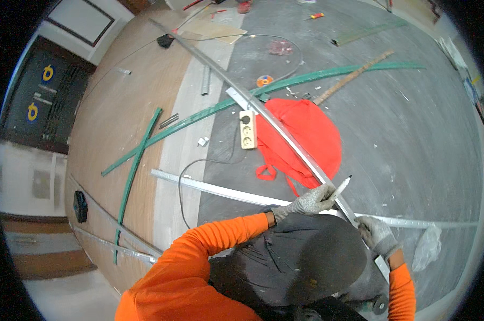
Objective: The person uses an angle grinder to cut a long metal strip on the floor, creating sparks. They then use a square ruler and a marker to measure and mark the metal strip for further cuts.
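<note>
Your gloved left hand (315,200) grips a marker (340,187) over the long metal rail (284,134), your right hand (376,235) closed on it, marking apparently underway, no cut visible.

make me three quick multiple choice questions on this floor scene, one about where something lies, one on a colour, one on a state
1. Where does the white power strip lie?
A. just left of the red cloth
B. on the wooden board at far left
C. in the person's lap

2. What colour is the cloth under the long metal profile?
A. blue
B. red
C. yellow

3. What is the left hand doing?
A. resting empty on the floor
B. holding a white marker at the profile
C. gripping the power strip

Answers: 1 A, the strip sits beside the cloth's left edge. 2 B, it is bright red. 3 B, the gloved fingers pinch the marker.
</note>
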### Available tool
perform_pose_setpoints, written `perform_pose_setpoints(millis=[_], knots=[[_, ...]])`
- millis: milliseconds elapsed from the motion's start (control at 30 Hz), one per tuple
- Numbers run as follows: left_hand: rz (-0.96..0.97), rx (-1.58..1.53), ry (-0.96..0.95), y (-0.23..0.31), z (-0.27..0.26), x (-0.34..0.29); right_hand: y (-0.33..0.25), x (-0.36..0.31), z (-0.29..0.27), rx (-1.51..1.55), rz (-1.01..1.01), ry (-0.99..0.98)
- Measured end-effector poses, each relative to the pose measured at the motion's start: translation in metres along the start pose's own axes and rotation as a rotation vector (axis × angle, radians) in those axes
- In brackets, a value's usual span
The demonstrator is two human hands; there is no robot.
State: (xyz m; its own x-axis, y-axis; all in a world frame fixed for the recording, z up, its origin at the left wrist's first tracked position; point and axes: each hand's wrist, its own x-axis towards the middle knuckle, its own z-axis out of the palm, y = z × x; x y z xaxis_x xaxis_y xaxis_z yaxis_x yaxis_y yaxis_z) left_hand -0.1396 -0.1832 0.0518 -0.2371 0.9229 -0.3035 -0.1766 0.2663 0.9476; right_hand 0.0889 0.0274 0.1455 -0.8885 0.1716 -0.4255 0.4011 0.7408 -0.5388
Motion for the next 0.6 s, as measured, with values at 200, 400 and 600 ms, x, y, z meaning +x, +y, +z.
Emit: perform_pose_setpoints(millis=[200, 400, 600], knots=[[-0.073, -0.048, 0.389, -0.017, -0.06, -0.052, 0.052, 0.008, -0.017, -0.02, 0.052, 0.087], [-0.138, -0.232, 0.537, -0.058, -0.085, -0.094, 0.084, 0.056, -0.022, 0.138, 0.132, 0.162], [-0.094, 0.106, 0.769, -0.083, -0.065, -0.098, 0.024, 0.1, 0.034, 0.056, -0.24, 0.11]])
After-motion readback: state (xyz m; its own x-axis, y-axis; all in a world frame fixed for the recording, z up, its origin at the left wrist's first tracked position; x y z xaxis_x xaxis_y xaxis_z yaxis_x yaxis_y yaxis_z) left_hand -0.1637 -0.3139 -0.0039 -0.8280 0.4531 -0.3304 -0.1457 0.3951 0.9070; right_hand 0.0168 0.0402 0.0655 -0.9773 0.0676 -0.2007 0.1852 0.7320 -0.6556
